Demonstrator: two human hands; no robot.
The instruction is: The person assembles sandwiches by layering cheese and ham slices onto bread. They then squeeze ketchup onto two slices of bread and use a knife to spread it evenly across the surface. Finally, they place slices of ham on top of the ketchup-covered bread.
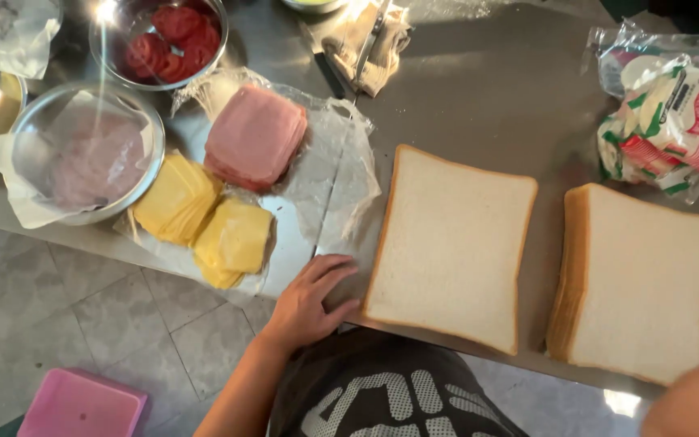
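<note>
Two lots of white bread were laid on the steel counter (479, 105): a single slice (449, 245) and, well apart to its right, a stack of slices (649, 283). The left hand (311, 299) was rested open at the counter's edge, fingers spread, just beside the single slice. Ham slices (255, 135) and cheese slices (204, 218) were set nearby on plastic wrap (329, 178). The right hand was not seen.

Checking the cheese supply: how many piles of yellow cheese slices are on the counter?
2. One fanned pile of yellow cheese slices lies beside the metal bowl; the other pile sits just right of it, below the stacked pink ham slices.
</note>
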